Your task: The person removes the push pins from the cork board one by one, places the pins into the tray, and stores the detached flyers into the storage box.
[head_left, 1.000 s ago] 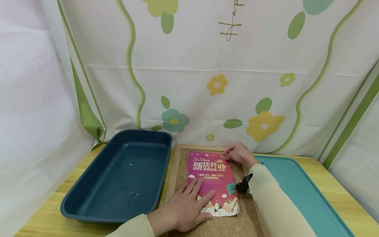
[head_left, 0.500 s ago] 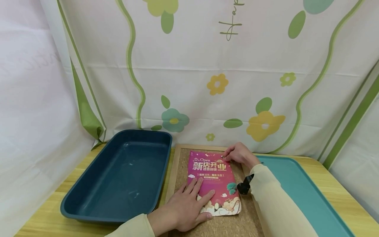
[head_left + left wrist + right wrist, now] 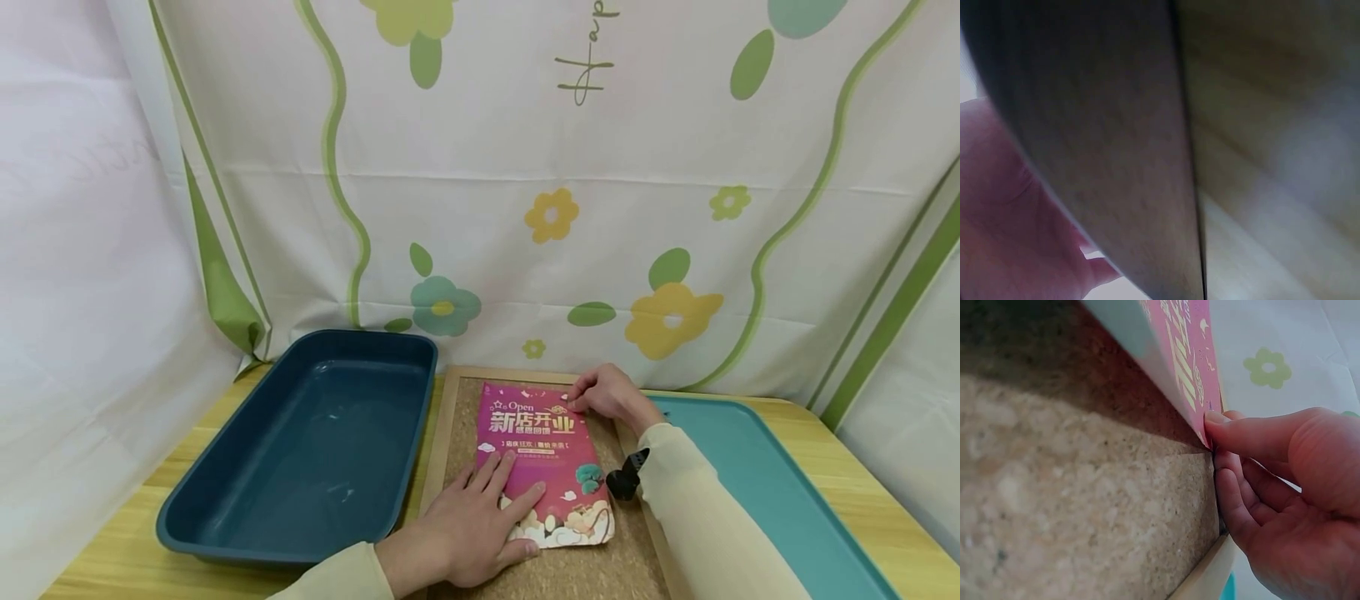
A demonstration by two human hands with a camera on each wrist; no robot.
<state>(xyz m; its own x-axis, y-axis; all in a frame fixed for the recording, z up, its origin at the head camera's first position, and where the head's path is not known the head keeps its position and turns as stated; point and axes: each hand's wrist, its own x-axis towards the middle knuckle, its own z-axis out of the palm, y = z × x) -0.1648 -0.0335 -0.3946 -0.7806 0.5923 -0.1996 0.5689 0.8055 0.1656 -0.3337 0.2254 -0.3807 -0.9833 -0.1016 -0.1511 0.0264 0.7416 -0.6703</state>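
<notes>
A pink and purple flyer [image 3: 540, 475] with gold lettering lies on a wood-framed corkboard [image 3: 630, 550]. My left hand [image 3: 468, 529] rests with spread, straight fingers across the flyer's lower left part and the cork. At the flyer's upper right corner, my right hand [image 3: 607, 392] pinches with thumb and fingertips. The right wrist view has the thumb of this hand [image 3: 1266, 462] on the printed face of the flyer [image 3: 1179, 356], whose side edge stands off the cork [image 3: 1097, 512]. Whether something small sits between those fingertips is hidden. In the left wrist view, the board's wooden edge [image 3: 1110, 144] covers much of the hand [image 3: 1016, 219].
A deep dark blue tray [image 3: 300, 450] stands left of the board. On the right, partly under my right sleeve [image 3: 697, 492], lies a flat teal tray [image 3: 757, 467]. A white flower-printed cloth [image 3: 480, 208] hangs behind the wooden table [image 3: 892, 500].
The flyer's lower right corner has shifted slightly to the right. My right wrist has edged a little right as well, its fingertips staying at the upper corner. The left hand keeps its place.
</notes>
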